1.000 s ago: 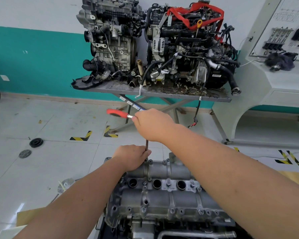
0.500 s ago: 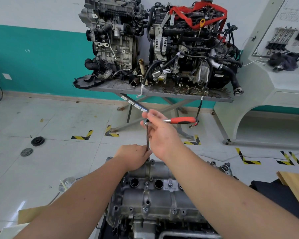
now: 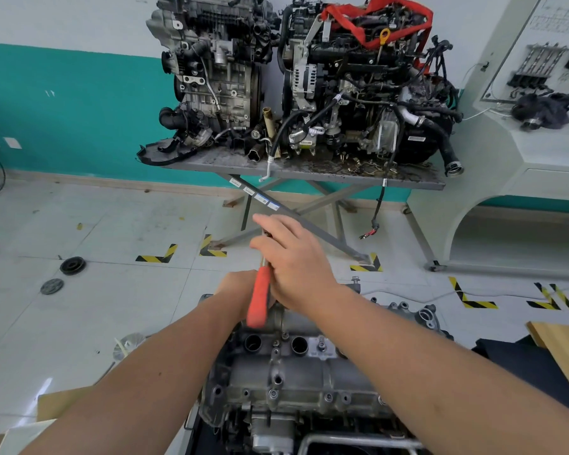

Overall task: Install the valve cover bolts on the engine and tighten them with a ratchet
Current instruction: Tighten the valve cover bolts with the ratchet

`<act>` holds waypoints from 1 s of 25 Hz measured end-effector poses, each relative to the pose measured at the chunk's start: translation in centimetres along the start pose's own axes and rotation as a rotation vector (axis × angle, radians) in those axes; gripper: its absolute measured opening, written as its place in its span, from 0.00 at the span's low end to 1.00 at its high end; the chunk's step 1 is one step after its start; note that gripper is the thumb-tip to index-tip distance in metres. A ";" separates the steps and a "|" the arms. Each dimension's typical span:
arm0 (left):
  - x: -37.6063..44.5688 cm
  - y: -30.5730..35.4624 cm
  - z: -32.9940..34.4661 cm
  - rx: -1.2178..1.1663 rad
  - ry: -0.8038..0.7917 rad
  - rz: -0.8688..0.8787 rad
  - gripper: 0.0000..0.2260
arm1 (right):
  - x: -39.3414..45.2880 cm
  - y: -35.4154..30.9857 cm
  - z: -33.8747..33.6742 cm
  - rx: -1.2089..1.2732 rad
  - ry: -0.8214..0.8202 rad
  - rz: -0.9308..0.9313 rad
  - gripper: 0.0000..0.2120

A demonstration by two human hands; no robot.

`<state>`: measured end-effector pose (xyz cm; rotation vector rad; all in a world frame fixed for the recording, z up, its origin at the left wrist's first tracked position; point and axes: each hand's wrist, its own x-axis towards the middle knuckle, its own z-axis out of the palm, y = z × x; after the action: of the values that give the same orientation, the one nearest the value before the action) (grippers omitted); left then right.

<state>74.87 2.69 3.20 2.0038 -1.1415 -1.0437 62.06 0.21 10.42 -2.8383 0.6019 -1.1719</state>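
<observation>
Orange-handled ratchet (image 3: 259,298) looks stiff and light; right hand (image 3: 296,257) holds its head end, grab the rubbery handle instead.

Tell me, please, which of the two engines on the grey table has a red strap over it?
The right-hand engine; a red strap loops over its top, none on the left one.

Pale tiled floor (image 3: 119,290), marked with black-and-yellow corner tape (image 3: 158,256). Near its left edge, two dark round discs (image 3: 72,266) lying close together. Farther back, by the teal wall, a grey scissor-leg table (image 3: 309,174) carrying two engines (image 3: 217,70) side by side, with a black cover (image 3: 165,152) overhanging its left corner and small oily parts strewn along its front edge.
</observation>
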 end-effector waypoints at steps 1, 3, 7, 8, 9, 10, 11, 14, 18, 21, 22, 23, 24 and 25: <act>-0.1 -0.1 0.0 0.132 0.004 0.124 0.17 | 0.5 0.2 -0.5 -0.106 -0.071 -0.027 0.16; -0.8 0.1 0.3 0.730 -0.052 0.373 0.15 | 1.5 0.0 -1.5 -0.245 -0.169 0.004 0.19; -0.1 0.3 0.1 0.943 -0.033 0.345 0.17 | 2.7 0.4 -2.9 -0.390 -0.379 0.098 0.25; 0.1 0.0 0.1 0.926 -0.036 0.330 0.18 | 3.1 0.5 -3.1 -0.382 -0.403 0.136 0.23; 0.0 -0.1 0.1 0.913 -0.029 0.338 0.18 | 3.7 0.4 -3.1 -0.363 -0.415 0.165 0.20; 0.0 -0.2 0.1 0.906 -0.024 0.348 0.18 | 4.2 0.3 -3.1 -0.338 -0.430 0.198 0.18; 0.0 -0.3 0.0 0.906 -0.023 0.351 0.17 | 4.8 0.1 -2.9 -0.299 -0.455 0.241 0.15; 0.1 -0.4 0.0 0.914 -0.018 0.344 0.16 | 6.3 -0.2 -2.7 -0.042 -0.529 0.554 0.13; 0.0 -0.3 0.0 0.915 -0.026 0.368 0.18 | 6.9 -0.3 -3.7 0.830 -0.444 1.224 0.08; 0.3 -0.4 0.1 0.909 -0.022 0.383 0.19 | 5.9 0.6 -3.7 1.295 -0.260 1.398 0.03; 0.3 -0.3 0.1 0.915 -0.025 0.380 0.19 | 5.5 0.8 -3.4 1.404 -0.169 1.422 0.04; 0.4 -0.4 0.1 0.920 -0.026 0.376 0.18 | 5.0 0.8 -3.1 1.485 -0.074 1.435 0.08; 0.5 -0.5 0.2 0.920 -0.025 0.375 0.17 | 4.5 0.6 -2.7 1.542 0.032 1.437 0.12; 0.6 -0.5 0.2 0.921 -0.023 0.379 0.16 | 4.0 0.4 -2.3 1.576 0.150 1.422 0.15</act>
<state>75.09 2.39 2.51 2.2455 -2.1782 -0.3433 62.92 -1.28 14.78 -0.6463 0.8186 -0.7698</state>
